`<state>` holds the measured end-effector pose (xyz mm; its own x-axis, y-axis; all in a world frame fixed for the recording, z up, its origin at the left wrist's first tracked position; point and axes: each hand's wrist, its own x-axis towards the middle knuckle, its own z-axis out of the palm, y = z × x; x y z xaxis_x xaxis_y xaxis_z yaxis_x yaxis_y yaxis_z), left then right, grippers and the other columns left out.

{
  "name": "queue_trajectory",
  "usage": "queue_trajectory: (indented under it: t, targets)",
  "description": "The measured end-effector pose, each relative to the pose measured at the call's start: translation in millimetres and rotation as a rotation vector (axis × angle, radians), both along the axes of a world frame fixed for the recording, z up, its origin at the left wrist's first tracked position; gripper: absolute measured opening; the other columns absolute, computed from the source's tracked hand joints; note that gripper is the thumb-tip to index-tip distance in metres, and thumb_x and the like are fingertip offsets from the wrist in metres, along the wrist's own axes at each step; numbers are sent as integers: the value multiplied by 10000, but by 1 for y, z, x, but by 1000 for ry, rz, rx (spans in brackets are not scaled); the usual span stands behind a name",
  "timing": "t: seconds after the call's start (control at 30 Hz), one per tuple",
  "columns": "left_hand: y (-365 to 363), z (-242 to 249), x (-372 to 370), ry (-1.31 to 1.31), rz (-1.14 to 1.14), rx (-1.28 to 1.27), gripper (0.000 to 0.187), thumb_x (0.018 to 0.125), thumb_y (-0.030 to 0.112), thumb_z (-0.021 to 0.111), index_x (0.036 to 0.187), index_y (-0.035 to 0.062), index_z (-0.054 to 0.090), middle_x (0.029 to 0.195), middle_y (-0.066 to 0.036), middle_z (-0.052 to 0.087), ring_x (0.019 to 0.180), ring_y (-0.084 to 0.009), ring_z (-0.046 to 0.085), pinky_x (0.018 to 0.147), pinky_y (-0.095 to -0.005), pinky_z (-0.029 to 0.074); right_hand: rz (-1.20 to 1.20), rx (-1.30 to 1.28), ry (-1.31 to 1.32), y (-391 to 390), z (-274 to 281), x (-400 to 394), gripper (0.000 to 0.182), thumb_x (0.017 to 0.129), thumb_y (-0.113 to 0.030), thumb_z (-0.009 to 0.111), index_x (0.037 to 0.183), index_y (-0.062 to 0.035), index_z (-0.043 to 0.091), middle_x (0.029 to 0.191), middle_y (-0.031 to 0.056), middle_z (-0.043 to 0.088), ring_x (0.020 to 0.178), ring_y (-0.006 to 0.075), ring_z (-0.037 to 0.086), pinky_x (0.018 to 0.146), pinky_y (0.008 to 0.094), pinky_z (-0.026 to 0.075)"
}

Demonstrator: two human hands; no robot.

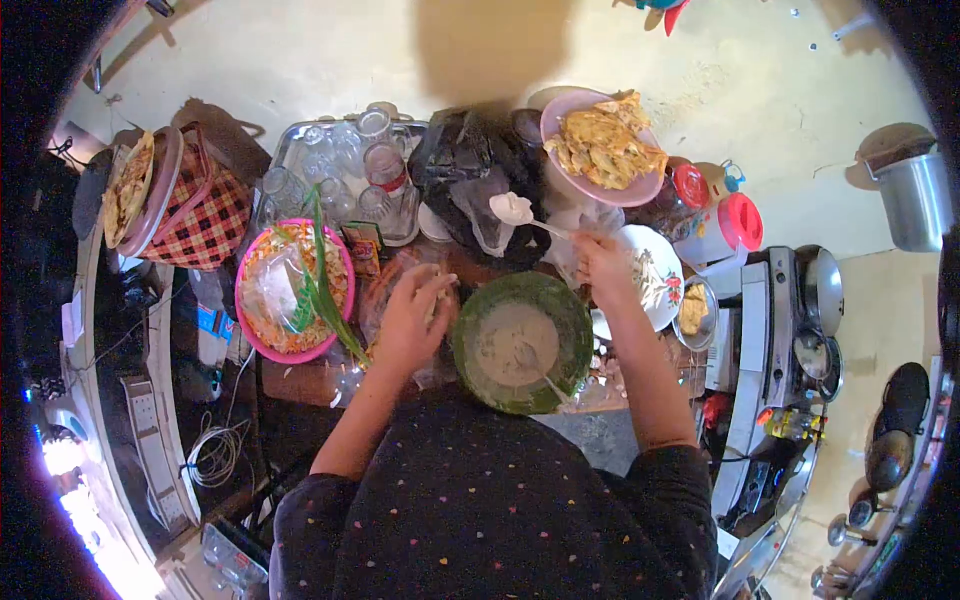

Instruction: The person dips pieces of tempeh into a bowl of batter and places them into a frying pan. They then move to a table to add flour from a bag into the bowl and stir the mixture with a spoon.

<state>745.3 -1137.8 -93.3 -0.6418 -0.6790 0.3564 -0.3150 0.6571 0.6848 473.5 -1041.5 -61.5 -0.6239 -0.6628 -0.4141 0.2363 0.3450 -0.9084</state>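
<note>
Raised beyond the green bowl (470,350), a spoon (545,228) heaped with white powder is held by its handle in my right hand (602,268). My left hand (408,312) is left of the bowl, its fingers spread over a crumpled clear plastic bag (385,290). In the bowl lies a pale powdery or pasty layer (505,335), with a second metal utensil (545,375) resting in it against the near right rim. Behind the bowl sits an opened black plastic bag (460,165).
A pink basin (349,280) of shredded vegetables with a long green leaf stands left. Glasses fill a tray (290,140) at the back left. A plate (555,165) of fried food, a floral plate (650,260) and red-lidded containers (738,222) stand right.
</note>
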Motion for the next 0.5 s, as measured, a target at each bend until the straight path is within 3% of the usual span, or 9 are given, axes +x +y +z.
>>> queue_trajectory:
  t: [0.1, 0.2, 0.23, 0.33, 0.37, 0.47, 0.5]
  targets:
    - [3, -2, 4, 8, 19, 35, 338, 773, 66, 590, 1110, 80, 570, 1141, -180, 500, 1056, -357, 505, 901, -409, 420, -58, 3, -57, 40, 14, 6, 153, 872, -151, 563, 969, -34, 576, 544, -75, 331, 427, 33, 291, 394, 197, 214]
    - [7, -10, 7, 41, 28, 26, 330, 774, 60, 583, 1103, 58, 567, 1147, -184, 491, 1056, -362, 501, 909, -411, 410, 11, 84, 61, 81, 34, 21, 184, 867, -171, 550, 903, -19, 647, 567, -54, 428, 463, 28, 348, 427, 196, 261]
    - [9, -10, 7, 41, 30, 34, 324, 777, 60, 582, 1101, 55, 567, 1145, -183, 491, 1054, -362, 502, 908, -411, 409, 5, 63, -50, 99, 25, 19, 199, 875, -171, 541, 887, -7, 654, 605, -23, 501, 507, 67, 447, 458, 227, 345]
    - [16, -10, 6, 35, 27, 94, 306, 787, 56, 578, 1093, 51, 569, 1137, -180, 492, 1051, -357, 504, 905, -408, 410, 63, 85, 609, 135, -13, 36, 224, 880, -191, 545, 880, 12, 640, 685, 33, 589, 618, 127, 552, 536, 292, 433]
    - [18, -10, 4, 33, 23, 119, 300, 791, 54, 577, 1091, 50, 570, 1135, -179, 492, 1051, -355, 504, 904, -406, 411, 87, 109, 682, 147, -28, 43, 216, 876, -171, 533, 936, 24, 603, 777, 108, 637, 721, 237, 618, 618, 373, 478]
    - [27, -5, -2, 13, 36, 49, 287, 802, 57, 573, 1089, 50, 571, 1132, -176, 493, 1056, -348, 503, 906, -402, 409, 363, 225, 1233, 151, -29, 75, 155, 862, -120, 532, 930, -2, 608, 722, 89, 618, 661, 275, 600, 546, 368, 464]
    - [29, -4, -5, 14, 23, 61, 287, 801, 59, 574, 1088, 50, 571, 1131, -175, 494, 1057, -346, 503, 905, -400, 409, 442, 237, 1269, 155, -37, 77, 149, 843, -103, 541, 940, -8, 602, 726, 102, 613, 660, 295, 596, 548, 381, 464]
